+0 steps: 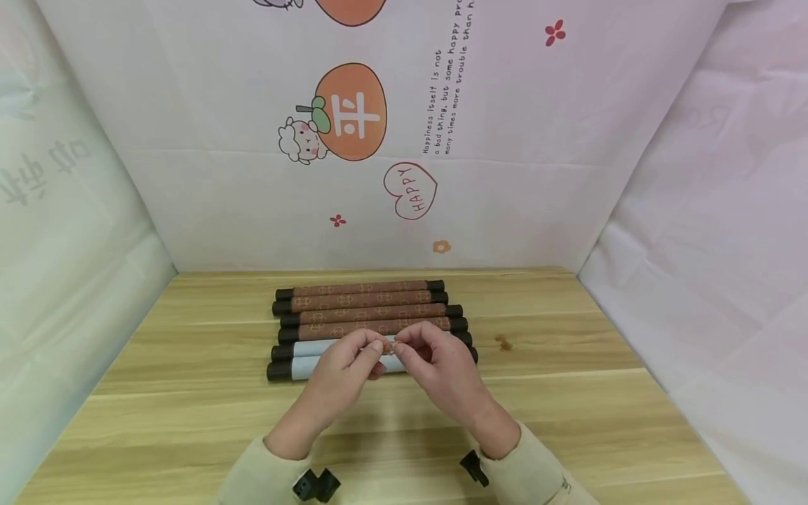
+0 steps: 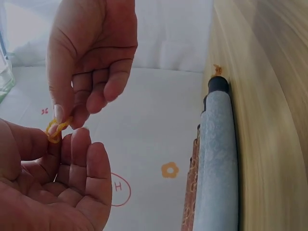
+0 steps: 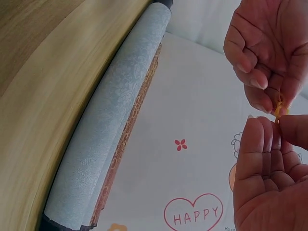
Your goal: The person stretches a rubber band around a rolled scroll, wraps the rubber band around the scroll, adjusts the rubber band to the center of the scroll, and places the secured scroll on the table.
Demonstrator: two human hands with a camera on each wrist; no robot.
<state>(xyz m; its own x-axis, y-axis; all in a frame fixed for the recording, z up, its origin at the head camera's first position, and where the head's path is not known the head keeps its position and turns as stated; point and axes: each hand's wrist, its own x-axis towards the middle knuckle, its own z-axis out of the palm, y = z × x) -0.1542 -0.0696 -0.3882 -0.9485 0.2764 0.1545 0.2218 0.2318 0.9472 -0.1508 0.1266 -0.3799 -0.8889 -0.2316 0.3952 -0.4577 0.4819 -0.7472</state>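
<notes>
Between the fingertips of both hands is a thin yellow cord (image 2: 58, 129), bent into a small loop. My left hand (image 1: 344, 366) pinches one part of it between thumb and forefinger. The right hand (image 1: 447, 370) pinches another part from the opposite side, its other fingers loosely bent. The hands nearly meet above two light blue rolled scrolls (image 1: 309, 367) with black end knobs. The cord (image 3: 280, 109) also shows in the right wrist view, partly hidden by fingers.
Behind the blue scrolls lie several brown patterned scrolls (image 1: 360, 299), side by side. A small clump of orange-yellow cord (image 1: 503, 342) rests on the wooden table (image 1: 177, 421) to their right. A printed white cloth (image 1: 505, 175) stands at the back, with white sheets at both sides.
</notes>
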